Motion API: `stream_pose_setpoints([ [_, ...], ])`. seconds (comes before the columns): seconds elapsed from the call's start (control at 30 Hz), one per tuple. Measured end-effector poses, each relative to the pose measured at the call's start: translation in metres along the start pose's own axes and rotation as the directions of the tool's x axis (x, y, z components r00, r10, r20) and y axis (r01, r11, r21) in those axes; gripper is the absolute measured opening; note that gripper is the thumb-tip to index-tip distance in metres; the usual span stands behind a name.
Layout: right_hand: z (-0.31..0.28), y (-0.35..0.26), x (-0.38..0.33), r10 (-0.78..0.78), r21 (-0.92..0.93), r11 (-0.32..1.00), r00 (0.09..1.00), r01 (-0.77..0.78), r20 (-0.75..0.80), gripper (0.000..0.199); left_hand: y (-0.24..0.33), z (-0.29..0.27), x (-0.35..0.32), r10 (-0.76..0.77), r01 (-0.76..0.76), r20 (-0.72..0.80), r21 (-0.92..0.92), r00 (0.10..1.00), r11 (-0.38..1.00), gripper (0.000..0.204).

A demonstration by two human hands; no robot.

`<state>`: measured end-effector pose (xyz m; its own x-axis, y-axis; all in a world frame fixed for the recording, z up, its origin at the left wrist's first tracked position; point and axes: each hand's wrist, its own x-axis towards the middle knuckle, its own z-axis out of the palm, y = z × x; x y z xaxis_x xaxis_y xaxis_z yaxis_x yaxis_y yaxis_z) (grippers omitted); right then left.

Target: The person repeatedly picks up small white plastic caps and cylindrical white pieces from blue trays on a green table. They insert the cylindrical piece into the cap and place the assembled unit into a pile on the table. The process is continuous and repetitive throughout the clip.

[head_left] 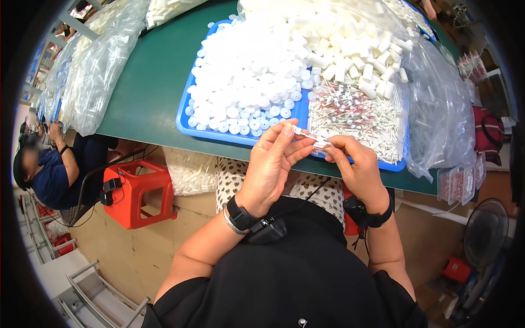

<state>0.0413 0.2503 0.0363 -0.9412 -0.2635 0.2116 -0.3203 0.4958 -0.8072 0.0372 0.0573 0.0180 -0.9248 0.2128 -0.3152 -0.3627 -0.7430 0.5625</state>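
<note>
Just over the front edge of the table, my left hand (269, 170) pinches one end of a small, thin white stick-like part (307, 135) between thumb and fingers. My right hand (358, 164) closes its thumb and fingertips on the other end, where some more white pieces show; their exact shape is too small to tell. Behind the hands lie many thin white sticks (377, 134), some with red on them. Small white round discs with centre holes (243, 112) fill the left part of a blue tray (185, 129). White foam-like cylinders (367, 70) are heaped behind the sticks.
Clear plastic bags lie on the green table (147, 93) at left and right. A red stool (143, 191) stands left of me, near a seated person (60, 169). Clear boxes (456, 183) hang by the right corner, above a black fan (485, 232).
</note>
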Motion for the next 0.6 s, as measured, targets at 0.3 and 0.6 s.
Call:
stream_pose_setpoints([
  [0.3,-0.0026,-0.0046,0.0045,-0.166,-0.167,0.974,0.983,0.152,-0.072,0.011,-0.0029,0.0000,0.0015,0.034,-0.032,-0.034,0.047,0.999,0.998,0.032],
  [0.6,-0.0009,-0.0052,0.0025,-0.088,-0.117,0.990,0.991,0.076,-0.101,0.011,-0.0032,-0.0010,0.0009,0.035,-0.033,-0.057,0.042,0.998,0.999,0.032],
])
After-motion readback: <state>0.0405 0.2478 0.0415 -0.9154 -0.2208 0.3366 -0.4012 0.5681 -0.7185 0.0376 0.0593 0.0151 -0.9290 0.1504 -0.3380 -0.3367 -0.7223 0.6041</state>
